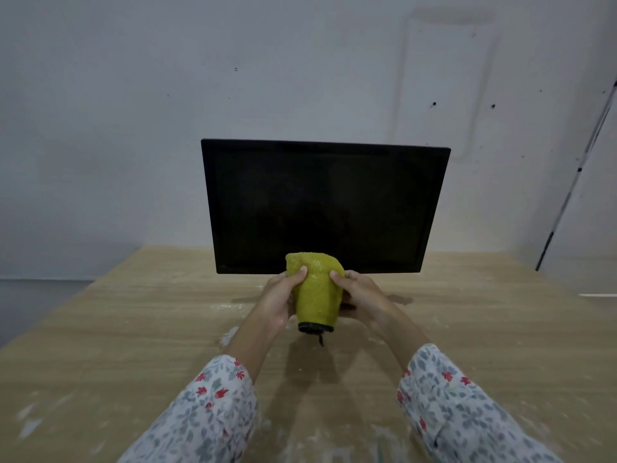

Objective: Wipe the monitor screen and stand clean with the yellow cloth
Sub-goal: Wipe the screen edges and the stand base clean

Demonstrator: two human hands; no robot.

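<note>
The yellow cloth (315,289) is wrapped over what looks like the monitor's stand (315,327), right in front of the monitor (325,208) and just below its bottom edge. Only a black rounded bit of the stand is seen poking out under the cloth, with a thin dark strand hanging off it. The cloth is held from both sides: the left hand (278,297) is curled round its left side with the thumb pressed on top, and the right hand (360,295) is curled round its right side, thumb also on top. So both grips are clamped on the cloth. Whether the stand's foot is touching the worktop (133,329) can't really be told from this angle.

The monitor screen is dark and is seen upright, facing the camera, near the far edge of the worktop. The worktop is light wood-look, with pale dusty smears scattered in front of the monitor. Floral-print sleeves (207,416) are worn on both arms. Behind the monitor a plain grey wall (133,111) is seen, and a thin pole (574,182) is leaned to the right of the monitor.
</note>
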